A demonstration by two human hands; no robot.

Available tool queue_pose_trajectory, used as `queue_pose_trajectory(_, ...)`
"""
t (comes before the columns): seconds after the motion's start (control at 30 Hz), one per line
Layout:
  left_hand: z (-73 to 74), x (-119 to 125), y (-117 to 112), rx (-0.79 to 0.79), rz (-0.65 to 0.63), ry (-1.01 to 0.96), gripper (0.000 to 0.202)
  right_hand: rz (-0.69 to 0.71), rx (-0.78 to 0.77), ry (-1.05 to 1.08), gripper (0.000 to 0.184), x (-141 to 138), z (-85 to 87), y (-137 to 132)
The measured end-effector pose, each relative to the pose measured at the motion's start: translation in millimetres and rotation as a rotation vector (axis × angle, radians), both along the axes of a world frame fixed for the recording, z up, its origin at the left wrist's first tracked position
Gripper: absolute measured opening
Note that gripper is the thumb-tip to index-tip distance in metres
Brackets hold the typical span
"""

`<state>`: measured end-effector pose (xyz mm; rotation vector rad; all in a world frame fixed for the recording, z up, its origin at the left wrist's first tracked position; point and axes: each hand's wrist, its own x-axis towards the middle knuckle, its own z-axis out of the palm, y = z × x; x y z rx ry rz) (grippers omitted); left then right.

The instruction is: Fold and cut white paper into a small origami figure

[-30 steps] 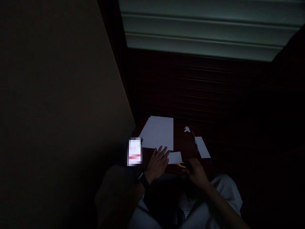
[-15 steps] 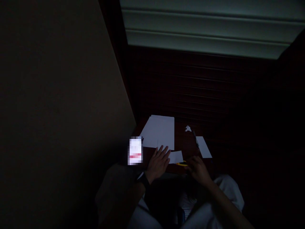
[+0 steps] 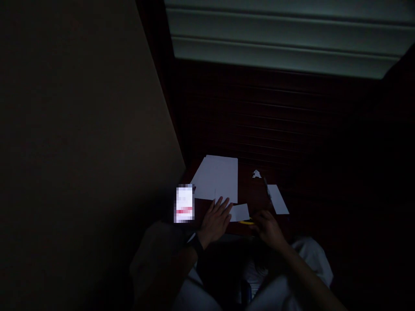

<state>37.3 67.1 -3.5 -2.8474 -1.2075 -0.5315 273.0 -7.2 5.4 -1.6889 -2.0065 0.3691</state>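
Observation:
My left hand lies flat with its fingers spread, at the near edge of a large white paper sheet. Its fingers also reach the left end of a small white paper piece. Just below that piece shows a slim, curved yellow thing, too dark and small to name. My right hand is closed at the right end of this yellow thing, fingers bent inward. Part of it is hidden by the hand.
A lit phone, blurred out, is at the table's left. To the right lie a white paper strip and a slim dark object. A crumpled or cut paper scrap sits farther back. A wall rises on the left.
The yellow thing has turned, so it shows as a thinner curve between the paper piece and my right hand. My left hand stays in place.

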Motion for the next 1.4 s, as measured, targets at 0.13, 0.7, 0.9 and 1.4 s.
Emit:
queue_pose_trajectory(0.13,0.7,1,-1,-0.008,-0.006,-0.005,0.046,0.005,0.004,-0.001,0.025,-1,0.1,2)
queue_pose_trajectory(0.7,-2.3,-18,27,0.026,0.055,-0.019,0.043,0.055,-0.029,-0.048,0.018,1,5.9,6)
queue_pose_trajectory(0.9,-4.1,-17,27,0.022,0.061,-0.009,0.044,0.053,-0.008,0.017,0.008,-7,-0.7,9)
queue_pose_trajectory(1.4,-4.6,-17,26,0.016,0.061,0.019,0.046,0.039,-0.012,0.030,0.011,-3,-7.4,4)
